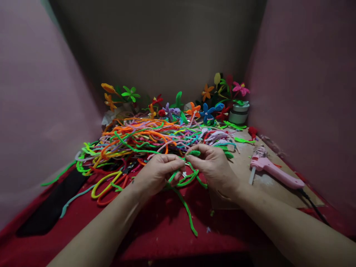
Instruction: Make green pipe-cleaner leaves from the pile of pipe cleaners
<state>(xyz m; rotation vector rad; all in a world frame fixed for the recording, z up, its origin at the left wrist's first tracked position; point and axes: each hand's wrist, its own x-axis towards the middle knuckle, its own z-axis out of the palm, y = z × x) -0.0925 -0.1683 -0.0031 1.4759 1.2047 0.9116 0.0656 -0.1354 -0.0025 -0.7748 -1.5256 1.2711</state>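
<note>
Near the middle of the view, my left hand (162,170) pinches a green pipe cleaner (187,207), one end of which hangs down toward me over the red cloth. Close beside it on the right, my right hand (210,165) has thumb and forefinger closed on the same green material, with a folded green tip (194,152) showing above the fingers. The fingertips of both hands nearly meet. More green strands loop below and between the hands. Behind them lies a large heap of pipe cleaners (139,135) in many colours.
Yellow-and-orange-handled scissors (107,185) lie left of my hands, near a black flat object (54,204). On the right, a pink glue gun (275,172) rests on a cardboard sheet (233,193). Several pipe-cleaner flowers (207,113) and a pale jar (239,113) stand at the back.
</note>
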